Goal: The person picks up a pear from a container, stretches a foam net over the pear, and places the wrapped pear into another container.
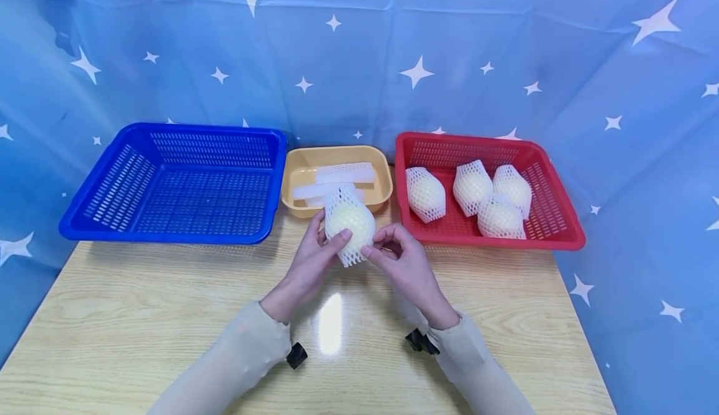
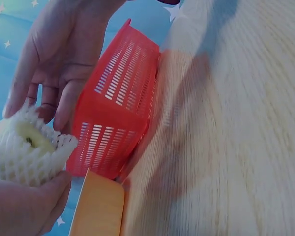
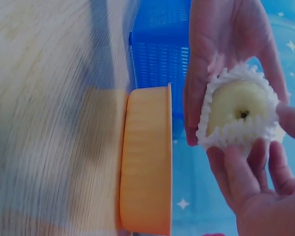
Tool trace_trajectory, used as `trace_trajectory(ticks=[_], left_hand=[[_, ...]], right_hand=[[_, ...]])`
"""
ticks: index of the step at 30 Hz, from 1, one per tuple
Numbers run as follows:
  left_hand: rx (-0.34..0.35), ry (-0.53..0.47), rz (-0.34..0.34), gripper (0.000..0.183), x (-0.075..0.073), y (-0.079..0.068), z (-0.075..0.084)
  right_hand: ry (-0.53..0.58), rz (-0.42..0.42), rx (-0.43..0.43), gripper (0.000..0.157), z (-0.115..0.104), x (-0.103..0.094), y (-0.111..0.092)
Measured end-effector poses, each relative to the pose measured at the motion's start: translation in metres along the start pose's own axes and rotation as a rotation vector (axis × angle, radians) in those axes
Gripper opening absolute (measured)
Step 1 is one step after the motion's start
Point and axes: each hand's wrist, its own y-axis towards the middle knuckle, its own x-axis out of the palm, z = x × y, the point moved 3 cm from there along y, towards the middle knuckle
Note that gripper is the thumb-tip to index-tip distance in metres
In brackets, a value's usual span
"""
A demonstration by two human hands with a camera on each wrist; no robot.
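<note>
A round pale yellow fruit (image 1: pixel 349 220), possibly a pear or apple, sits in a white foam net sleeve (image 1: pixel 339 198) held up over the table. My left hand (image 1: pixel 310 256) grips it from the left, thumb across the front and fingers behind. With thumb and forefinger, my right hand (image 1: pixel 405 264) pinches the net's lower right edge. The fruit's dark-centred end shows through the net's opening (image 3: pixel 244 114) in the right wrist view. Behind the hands, a yellow tray (image 1: pixel 384 175) holds several flat white foam nets (image 1: pixel 345 173).
On the left stands a blue plastic basket (image 1: pixel 269 209) with nothing visible in it. A red basket (image 1: pixel 562 215) on the right holds several netted fruits (image 1: pixel 472 187). A blue starred curtain (image 1: pixel 359 47) hangs behind the wooden table (image 1: pixel 168 315).
</note>
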Motion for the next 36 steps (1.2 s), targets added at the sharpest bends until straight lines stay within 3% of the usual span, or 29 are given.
trace_trajectory(ticks=[6, 11, 21, 29, 36], left_hand=[[0.017, -0.076, 0.021, 0.072, 0.004, 0.000, -0.002], [0.010, -0.105, 0.035, 0.074, 0.006, -0.001, -0.001], [0.016, -0.079, 0.031, 0.064, 0.008, 0.000, -0.001], [0.032, -0.030, 0.037, 0.072, 0.011, 0.001, -0.002], [0.095, -0.009, -0.060, 0.070, 0.015, -0.001, 0.001]], right_hand=[[-0.013, 0.017, -0.027, 0.023, -0.002, 0.001, -0.002], [-0.086, 0.020, -0.050, 0.017, -0.002, 0.001, -0.005], [-0.124, 0.008, -0.105, 0.014, -0.005, -0.003, -0.006], [-0.064, 0.011, -0.120, 0.037, -0.006, -0.008, -0.001], [-0.004, -0.028, -0.038, 0.050, -0.005, -0.011, 0.001]])
